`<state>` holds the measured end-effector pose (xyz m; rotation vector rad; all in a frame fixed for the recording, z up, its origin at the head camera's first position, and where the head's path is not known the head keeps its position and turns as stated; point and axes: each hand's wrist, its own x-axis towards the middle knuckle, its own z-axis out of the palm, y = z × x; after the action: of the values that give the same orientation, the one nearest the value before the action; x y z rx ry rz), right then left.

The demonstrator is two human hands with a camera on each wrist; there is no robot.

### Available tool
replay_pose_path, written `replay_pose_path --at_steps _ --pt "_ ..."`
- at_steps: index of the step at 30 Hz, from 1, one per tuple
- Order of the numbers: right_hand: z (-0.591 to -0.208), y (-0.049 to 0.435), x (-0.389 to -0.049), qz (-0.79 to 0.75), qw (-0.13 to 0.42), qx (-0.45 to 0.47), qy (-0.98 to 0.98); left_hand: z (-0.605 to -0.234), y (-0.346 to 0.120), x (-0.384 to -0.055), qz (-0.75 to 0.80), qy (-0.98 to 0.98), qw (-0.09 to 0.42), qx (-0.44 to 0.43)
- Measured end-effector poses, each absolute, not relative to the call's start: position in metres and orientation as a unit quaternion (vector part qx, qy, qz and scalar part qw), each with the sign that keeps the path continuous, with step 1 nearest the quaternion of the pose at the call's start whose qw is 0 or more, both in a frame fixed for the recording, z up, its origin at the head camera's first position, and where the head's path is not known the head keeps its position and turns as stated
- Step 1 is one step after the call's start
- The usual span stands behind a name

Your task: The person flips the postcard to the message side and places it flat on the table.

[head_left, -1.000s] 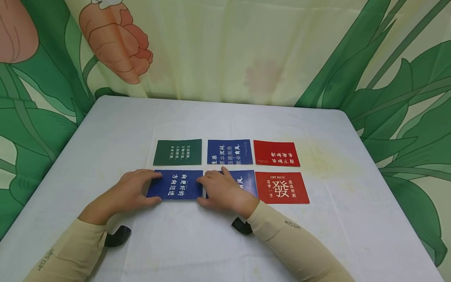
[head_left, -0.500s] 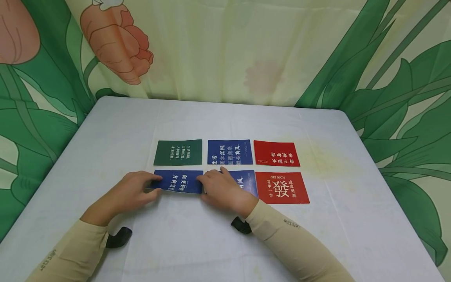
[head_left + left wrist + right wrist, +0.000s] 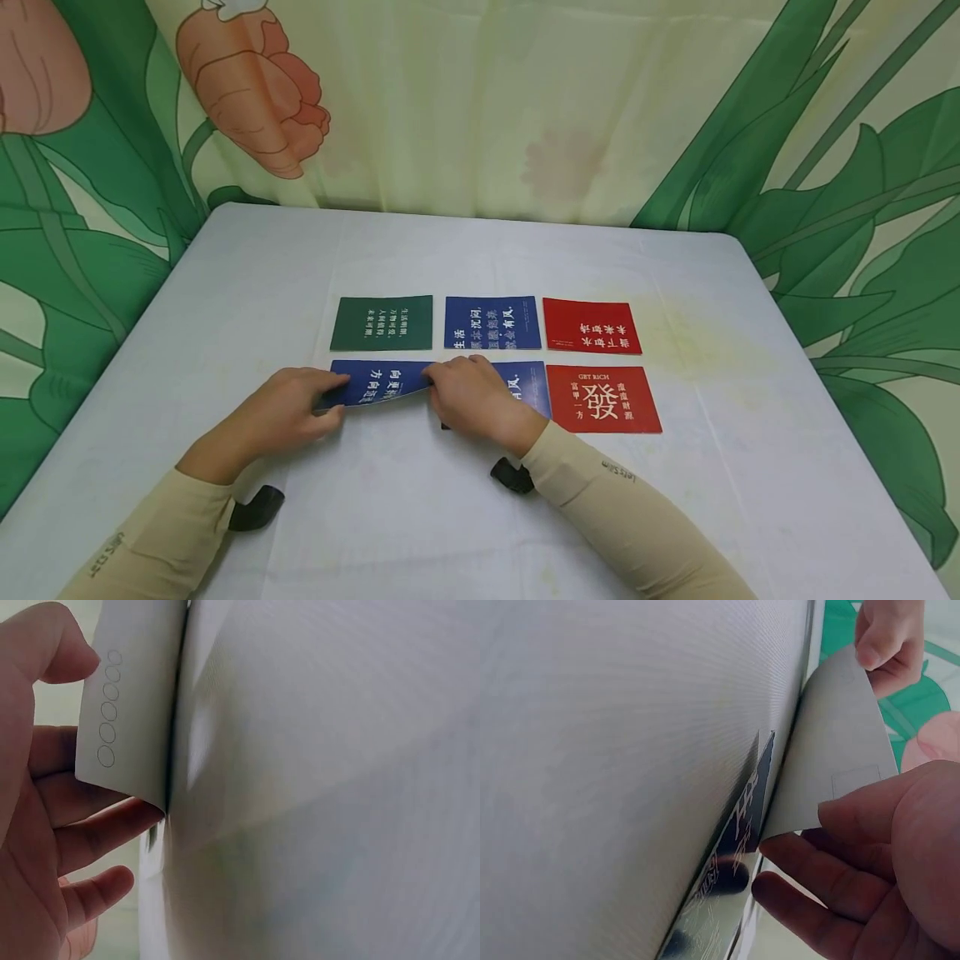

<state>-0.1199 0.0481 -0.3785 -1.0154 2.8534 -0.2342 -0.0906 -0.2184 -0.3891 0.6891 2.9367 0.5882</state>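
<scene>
Head: from above, facing forward and down over the white cloth-covered table (image 3: 390,533). Wrists: close in, low along it (tipped sideways), sharing the pale underside of the blue rectangular paper card (image 3: 135,705), left frame's upper left, right frame's upper right.

On the bench (image 3: 390,517), we see two rows: behind, the back-left card (image 3: 381,323), back-middle card (image 3: 492,323) and back-right card (image 3: 592,326); before these, the front-left card (image 3: 378,381), tilted between the left fingers (image 3: 322,381) and right fingers (image 3: 445,383), then the front-middle card (image 3: 532,385) and front-right card (image 3: 603,400).
</scene>
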Motion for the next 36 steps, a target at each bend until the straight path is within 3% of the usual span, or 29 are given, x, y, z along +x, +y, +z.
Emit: replay_pose_path --at_steps 17,26,31,36 --pt "-0.3766 0.0477 -0.1225 -0.141 0.077 -0.309 0.937 -0.387 -0.2238 -0.0936 0.245 0.955 0.081 0.146" --pt "-0.3783 0.0512 -0.1243 -0.307 0.084 -0.256 0.913 -0.3848 -0.2257 -0.0928 0.338 0.938 0.022 0.075" --pt "-0.379 0.0537 -0.123 -0.397 0.063 -0.233 0.886 -0.3831 -0.2243 -0.0926 0.362 0.932 0.018 0.035" --pt "-0.3806 0.0542 -0.1215 -0.446 0.053 -0.21 0.868 -0.3848 -0.2238 -0.0903 0.394 0.918 -0.025 0.025"
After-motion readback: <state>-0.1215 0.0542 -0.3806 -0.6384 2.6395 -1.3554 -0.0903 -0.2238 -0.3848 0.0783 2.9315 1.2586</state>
